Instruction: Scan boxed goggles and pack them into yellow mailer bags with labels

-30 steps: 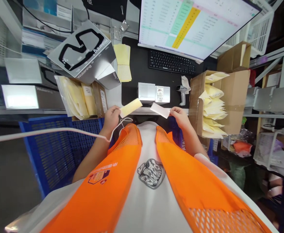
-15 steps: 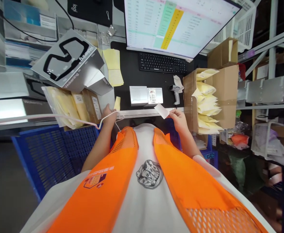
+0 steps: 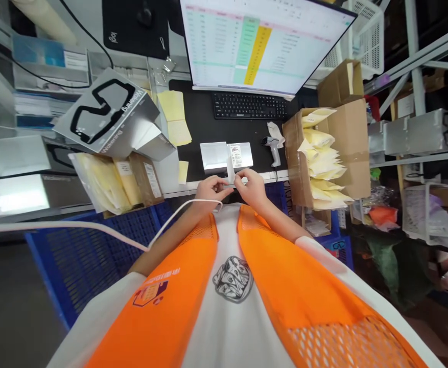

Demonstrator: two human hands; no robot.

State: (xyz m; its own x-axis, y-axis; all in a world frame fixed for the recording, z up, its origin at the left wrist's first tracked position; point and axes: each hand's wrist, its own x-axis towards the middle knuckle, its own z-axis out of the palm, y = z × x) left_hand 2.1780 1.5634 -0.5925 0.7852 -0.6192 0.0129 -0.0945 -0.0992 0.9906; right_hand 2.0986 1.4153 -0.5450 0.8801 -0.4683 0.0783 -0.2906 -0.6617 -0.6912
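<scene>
In front of my chest, both hands meet at the near edge of the desk. My right hand [image 3: 251, 187] pinches a small white label [image 3: 230, 169], which stands nearly edge-on to me. My left hand [image 3: 210, 189] is at the label's lower end, thumb and fingertips drawn together on it; its exact hold is partly hidden. Just beyond lie a plain white box [image 3: 213, 155] and a white box with a printed sticker [image 3: 241, 153], side by side on the black mat. The label overlaps the gap between them. A handheld barcode scanner [image 3: 274, 149] rests to their right.
A carton of yellow padded envelopes [image 3: 296, 153] stands at the right. Left are grey goggle boxes [image 3: 111, 115] and packed envelopes [image 3: 97, 179]. Behind are yellow slips [image 3: 175, 117], a keyboard [image 3: 249, 106] and a monitor [image 3: 224, 46]. A white cord [image 3: 104, 231] crosses near my left forearm.
My left hand has moved right from the desk's left side to the label. My right hand has brought the label left, in front of the boxes, and turned it edge-on.
</scene>
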